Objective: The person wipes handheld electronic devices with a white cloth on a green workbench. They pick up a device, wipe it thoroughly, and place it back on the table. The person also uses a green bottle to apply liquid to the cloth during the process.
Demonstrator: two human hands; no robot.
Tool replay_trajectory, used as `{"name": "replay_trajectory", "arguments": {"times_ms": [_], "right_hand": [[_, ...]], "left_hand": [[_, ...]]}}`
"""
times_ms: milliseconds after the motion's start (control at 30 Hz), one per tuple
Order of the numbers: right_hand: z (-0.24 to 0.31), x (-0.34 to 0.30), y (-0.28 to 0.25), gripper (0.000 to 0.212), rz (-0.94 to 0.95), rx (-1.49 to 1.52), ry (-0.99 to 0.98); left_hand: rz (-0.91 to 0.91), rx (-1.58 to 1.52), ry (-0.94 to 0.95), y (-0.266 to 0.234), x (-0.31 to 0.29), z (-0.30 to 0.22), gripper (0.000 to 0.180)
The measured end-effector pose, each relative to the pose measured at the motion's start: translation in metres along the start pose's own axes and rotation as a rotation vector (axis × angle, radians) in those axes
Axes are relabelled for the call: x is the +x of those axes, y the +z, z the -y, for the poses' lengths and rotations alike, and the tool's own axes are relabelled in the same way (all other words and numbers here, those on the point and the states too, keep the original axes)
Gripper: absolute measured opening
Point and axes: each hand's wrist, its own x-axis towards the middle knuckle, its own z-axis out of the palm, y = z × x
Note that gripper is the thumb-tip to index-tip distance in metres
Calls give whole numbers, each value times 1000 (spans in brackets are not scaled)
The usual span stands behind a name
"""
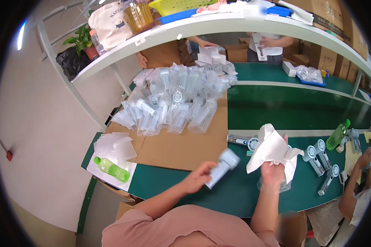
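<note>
Green belt surface (235, 193) ran left to right before the person, its near edge close to the body and bare room open between the two hands. On it the left hand (198, 177) was wrapped around the lower end of a pale blue handheld fan (222, 167), whose long axis slanted up and to the right, head end pointing far-right. The right hand (273, 172) was clenched on a crumpled white cloth (272, 150) together with a clear plastic bag (272, 185). More fans (315, 158) lay just right of it. Far left, bagged fans (177, 103) were heaped on a cardboard sheet (181, 148), and a green bottle (111, 168) lay near the left edge.
</note>
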Motion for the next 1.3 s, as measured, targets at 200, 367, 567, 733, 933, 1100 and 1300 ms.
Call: {"name": "replay_trajectory", "arguments": {"times_ms": [200, 367, 567, 733, 933, 1100, 1300], "right_hand": [[-22, 3, -34, 51, 15, -220, 109], [-40, 1, -54, 54, 17, -265, 306], [-59, 10, -47, 55, -79, -426, 200], [-87, 31, -32, 49, -102, -661, 119], [-115, 44, -18, 54, 204, -1189, -166], [-150, 47, -75, 51, 1087, -2466, -174], [-175, 56, -97, 31, 405, -2374, 267]], "left_hand": [[-276, 240, 57, -84, -11, 12, 55], [-400, 160, -206, -100, -12, 21, 53], [-424, 243, -153, -91, -5, 20, 66], [-230, 430, -118, -99, 2, 19, 69], [-219, 347, -161, -100, 1, 18, 67], [-205, 352, -238, -97, 3, 11, 58], [-353, 708, -278, -81, 4, 4, 45]]}}
